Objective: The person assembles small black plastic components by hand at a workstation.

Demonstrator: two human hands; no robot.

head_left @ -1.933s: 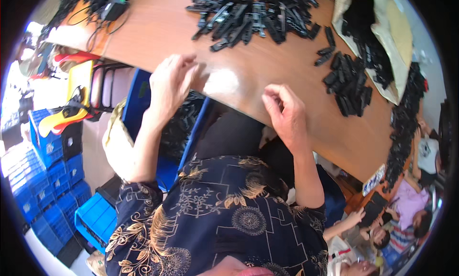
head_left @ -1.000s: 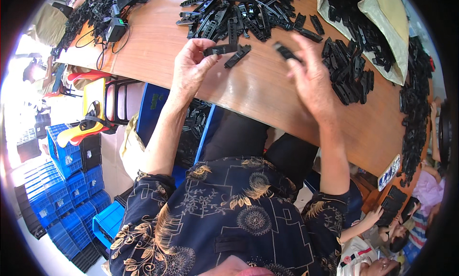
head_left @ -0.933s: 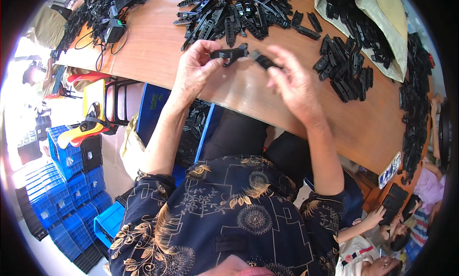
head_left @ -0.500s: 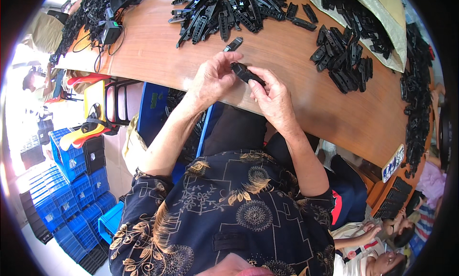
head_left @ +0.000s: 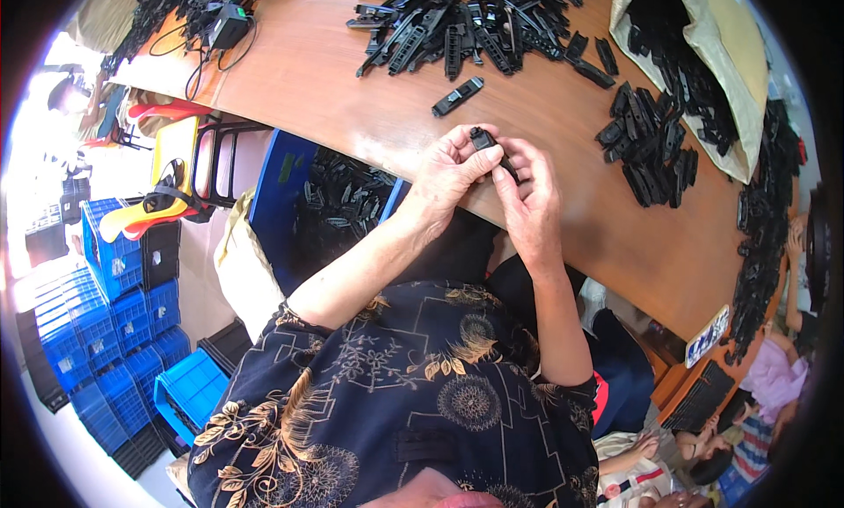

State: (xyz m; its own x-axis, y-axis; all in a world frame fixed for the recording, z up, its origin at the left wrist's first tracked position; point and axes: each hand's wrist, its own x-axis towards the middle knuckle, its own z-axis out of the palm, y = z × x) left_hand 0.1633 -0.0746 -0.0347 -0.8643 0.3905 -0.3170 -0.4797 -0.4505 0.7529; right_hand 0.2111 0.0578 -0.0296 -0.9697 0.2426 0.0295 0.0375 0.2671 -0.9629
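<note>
Between both hands, just over the table's near edge, is a small black plastic part [head_left: 483, 139]. My left hand [head_left: 450, 175] pinches its upper end between thumb and fingers. Around its lower end, my right hand [head_left: 530, 184] is closed with the thumb on top; the fingers hide much of the part. A single long black part [head_left: 458, 96] lies on the wooden table [head_left: 325, 86] just beyond my hands. Farther back spreads a large pile of similar black parts [head_left: 453, 35]. A smaller heap [head_left: 649, 143] rests to the right.
A pale sack [head_left: 745, 112] spills black parts at the right. On the left stands a black device with cables [head_left: 230, 26]. Below the table edge is a blue bin [head_left: 280, 187] holding black parts. Blue crates [head_left: 114, 350] are stacked at left; other people sit at lower right.
The left thumb and fingers have closed on the part, where they were loosely beside its end before. The view has shifted, showing more of the blue bin's contents.
</note>
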